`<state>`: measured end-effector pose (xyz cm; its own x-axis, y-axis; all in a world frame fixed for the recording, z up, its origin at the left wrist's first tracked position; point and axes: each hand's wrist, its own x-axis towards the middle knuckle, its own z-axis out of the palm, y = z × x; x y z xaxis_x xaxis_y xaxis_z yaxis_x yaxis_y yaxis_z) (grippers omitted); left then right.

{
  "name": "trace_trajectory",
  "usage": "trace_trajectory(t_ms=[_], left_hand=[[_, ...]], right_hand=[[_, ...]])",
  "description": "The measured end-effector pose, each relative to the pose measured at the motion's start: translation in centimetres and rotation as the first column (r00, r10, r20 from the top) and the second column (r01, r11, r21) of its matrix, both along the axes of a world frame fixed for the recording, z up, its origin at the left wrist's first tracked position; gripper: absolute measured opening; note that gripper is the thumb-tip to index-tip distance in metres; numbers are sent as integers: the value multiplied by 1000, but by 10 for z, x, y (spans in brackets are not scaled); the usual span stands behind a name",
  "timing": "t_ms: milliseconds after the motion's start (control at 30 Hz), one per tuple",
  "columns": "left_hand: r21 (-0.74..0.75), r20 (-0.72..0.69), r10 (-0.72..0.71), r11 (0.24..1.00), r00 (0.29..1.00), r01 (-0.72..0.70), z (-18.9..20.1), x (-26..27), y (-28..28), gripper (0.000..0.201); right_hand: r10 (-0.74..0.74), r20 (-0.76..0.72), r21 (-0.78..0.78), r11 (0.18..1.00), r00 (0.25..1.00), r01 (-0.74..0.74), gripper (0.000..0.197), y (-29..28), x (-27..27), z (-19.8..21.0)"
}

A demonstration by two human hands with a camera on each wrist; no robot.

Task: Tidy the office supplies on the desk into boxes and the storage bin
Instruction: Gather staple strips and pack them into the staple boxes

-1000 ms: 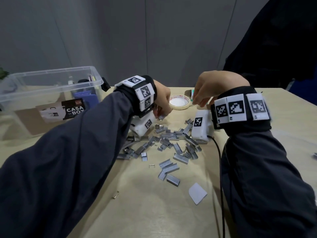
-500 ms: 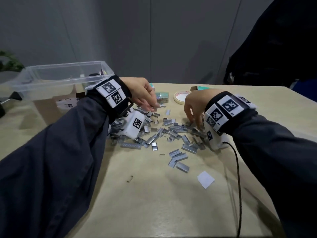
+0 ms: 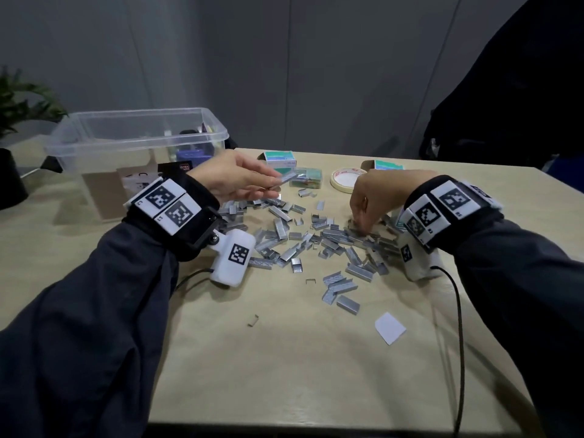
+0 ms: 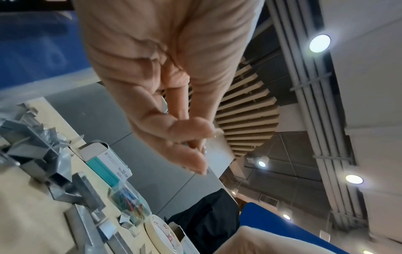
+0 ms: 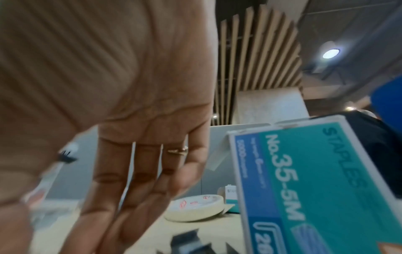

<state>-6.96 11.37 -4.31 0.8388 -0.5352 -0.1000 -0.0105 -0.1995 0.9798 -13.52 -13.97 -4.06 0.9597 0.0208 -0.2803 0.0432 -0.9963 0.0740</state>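
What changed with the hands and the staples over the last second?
The left hand lifted off the pile and now holds a strip of staples above the desk. The right hand dropped from beside the tape roll into the staple pile, fingertips down among the strips. The storage bin, tape roll and staple boxes look unmoved.

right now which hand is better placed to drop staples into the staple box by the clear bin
Left. The left hand already pinches a staple strip just short of that staple box; the right hand is down in the staple pile.
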Motion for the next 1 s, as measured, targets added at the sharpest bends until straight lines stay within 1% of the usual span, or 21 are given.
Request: trace_trajectory(t_ms=[33,67,100,133,200,233,267,333,367,467,533,567,600,633,733,767,800,833,900,933,1000], left_hand=[[-18,-6,1,1000,1000,-1,-1,0,1,18],[-37,-8,2,999,1000,-3,-2,-1,3,17],[-52,-6,3,999,1000,-3,-2,-1,3,17],[-59,-3,0,998,1000,0,-2,-1,4,17],[-50,0,-23,998,1000,23,-2,-4,5,17],[-42,0,-39,998,999,39,-1,-6,5,18],[-36,2,-54,998,999,54,0,-8,4,19],[-28,19,-76,997,997,77,1,-12,4,21],[-23,29,-83,996,996,84,2,-13,4,22],[-5,50,-101,995,994,101,2,-14,3,21],[7,53,-104,995,993,104,1,-13,4,21],[12,50,-104,995,993,104,1,-12,4,21],[12,46,-103,995,994,102,1,-12,4,21],[8,42,-100,995,994,100,0,-11,4,21],[-9,40,-67,998,997,67,-2,-9,5,21],[-11,40,-52,999,998,52,-2,-8,6,20],[-13,39,-39,999,999,39,-2,-8,6,19],[-15,38,-26,1000,999,26,-2,-7,7,19],[-23,42,-2,1000,999,3,-2,-4,9,18],[-30,44,7,1000,999,-6,-2,-2,10,18],[-39,43,23,999,999,-21,-1,0,13,18]], right_hand=[[-14,-1,64,998,1000,14,10,-1,0,3],[-39,-14,165,985,999,41,10,-3,0,7],[-60,-47,303,950,997,72,10,-5,-1,12],[-72,-91,447,888,993,105,10,-6,-2,17],[-31,-159,688,714,987,133,4,-5,-7,24],[10,-170,773,622,985,127,1,-4,-9,25],[53,-167,836,537,985,113,4,-3,-10,25],[125,-149,911,404,981,87,16,-1,-9,22],[151,-138,930,361,979,76,20,0,-8,20],[193,-90,959,281,977,33,31,2,-5,11],[150,-68,967,252,986,28,20,4,-3,4],[115,-65,966,257,991,34,12,5,-2,2],[68,-63,959,281,996,42,10,4,-1,1],[13,-62,944,326,998,54,13,3,0,1],[-188,6,872,482,982,87,17,-2,6,7],[-262,47,835,540,964,107,17,-3,11,8],[-322,91,773,620,942,137,19,-4,18,9],[-358,132,677,714,924,180,22,-4,25,8],[-359,204,387,884,911,262,30,1,37,8],[-342,243,224,930,908,290,32,5,42,7],[-302,322,-7,947,897,321,27,15,45,5]])
